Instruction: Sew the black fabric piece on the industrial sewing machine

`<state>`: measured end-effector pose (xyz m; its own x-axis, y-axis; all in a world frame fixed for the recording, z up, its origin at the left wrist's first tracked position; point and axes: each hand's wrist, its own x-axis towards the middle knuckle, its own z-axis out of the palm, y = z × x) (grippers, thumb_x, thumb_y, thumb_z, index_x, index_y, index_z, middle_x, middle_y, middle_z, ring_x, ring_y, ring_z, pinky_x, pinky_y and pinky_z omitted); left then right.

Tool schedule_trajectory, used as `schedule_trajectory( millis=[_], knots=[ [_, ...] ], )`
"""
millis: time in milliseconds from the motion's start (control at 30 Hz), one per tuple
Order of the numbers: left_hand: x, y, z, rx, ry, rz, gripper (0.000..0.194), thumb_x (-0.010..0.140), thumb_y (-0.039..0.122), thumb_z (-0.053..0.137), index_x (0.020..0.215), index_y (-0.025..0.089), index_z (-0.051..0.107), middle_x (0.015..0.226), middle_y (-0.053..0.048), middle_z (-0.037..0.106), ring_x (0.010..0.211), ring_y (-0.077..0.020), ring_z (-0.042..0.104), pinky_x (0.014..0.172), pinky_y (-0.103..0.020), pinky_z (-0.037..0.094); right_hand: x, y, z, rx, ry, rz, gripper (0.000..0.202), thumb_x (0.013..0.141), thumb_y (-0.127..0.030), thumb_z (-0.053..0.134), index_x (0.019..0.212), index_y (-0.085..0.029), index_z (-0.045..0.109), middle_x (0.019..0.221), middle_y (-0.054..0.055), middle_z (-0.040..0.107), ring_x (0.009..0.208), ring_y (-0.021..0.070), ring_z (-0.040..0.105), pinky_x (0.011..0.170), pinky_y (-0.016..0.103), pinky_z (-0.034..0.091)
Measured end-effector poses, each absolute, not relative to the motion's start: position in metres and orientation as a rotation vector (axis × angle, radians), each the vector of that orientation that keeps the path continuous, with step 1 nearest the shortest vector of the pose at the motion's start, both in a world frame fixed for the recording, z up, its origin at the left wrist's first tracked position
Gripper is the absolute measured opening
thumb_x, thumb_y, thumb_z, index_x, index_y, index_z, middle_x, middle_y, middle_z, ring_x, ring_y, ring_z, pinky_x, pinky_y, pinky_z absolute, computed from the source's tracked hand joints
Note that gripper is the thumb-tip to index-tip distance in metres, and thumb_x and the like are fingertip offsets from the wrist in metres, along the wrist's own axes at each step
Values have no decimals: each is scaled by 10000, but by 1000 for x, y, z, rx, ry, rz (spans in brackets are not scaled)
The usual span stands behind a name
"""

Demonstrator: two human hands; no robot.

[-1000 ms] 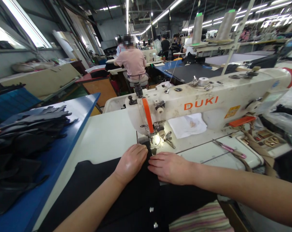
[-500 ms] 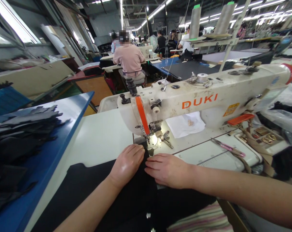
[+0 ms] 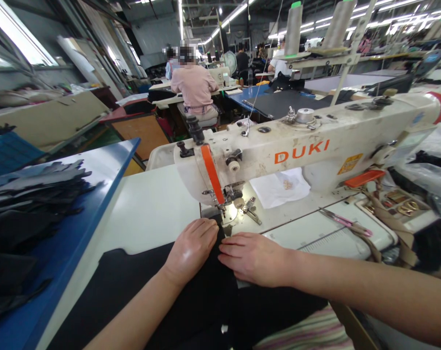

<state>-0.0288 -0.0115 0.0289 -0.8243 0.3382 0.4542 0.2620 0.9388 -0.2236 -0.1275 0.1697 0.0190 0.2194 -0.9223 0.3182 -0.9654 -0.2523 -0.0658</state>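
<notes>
Two hands flat on black fabric at the needle

Left hand (image 3: 193, 248) and right hand (image 3: 255, 257) lie open on the black cloth panel (image 3: 132, 287); the cream sewing machine (image 3: 315, 146) hides the needle.

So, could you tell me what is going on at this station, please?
A person sits at a white sewing machine with both hands flat on a piece of black fabric. The left hand and right hand lie side by side just in front of the lit needle area. A stack of dark cut pieces sits on the blue table to the left, and pink-handled scissors lie to the right.
</notes>
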Motion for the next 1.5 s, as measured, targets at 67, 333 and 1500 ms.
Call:
schedule_trajectory(
  millis=[67,333,1500],
  knots=[
    [-28,-12,28,-416,-2598,206,146,882,139,450,878,110,593,887,-61,653,852,-180,584,832,-338,528,-127,170,19,2336,-1826,447,326,903,-283,432,1158,-112,539,1194,77,613,1126,205,515,935,325,441],
    [-28,-10,28,-398,-2607,179,146,877,130,455,881,110,600,880,-72,648,845,-180,576,818,-343,532,-127,170,21,2342,-1837,444,323,904,-282,427,1145,-106,550,1175,86,623,1112,205,523,931,330,445],
    [-27,0,18,-205,-2701,77,138,880,148,456,771,139,540,795,-31,593,772,-152,538,756,-289,534,-131,170,30,2395,-2142,490,549,836,-411,508,1283,-93,498,1312,154,538,1237,267,465,1111,427,348]
  ],
)
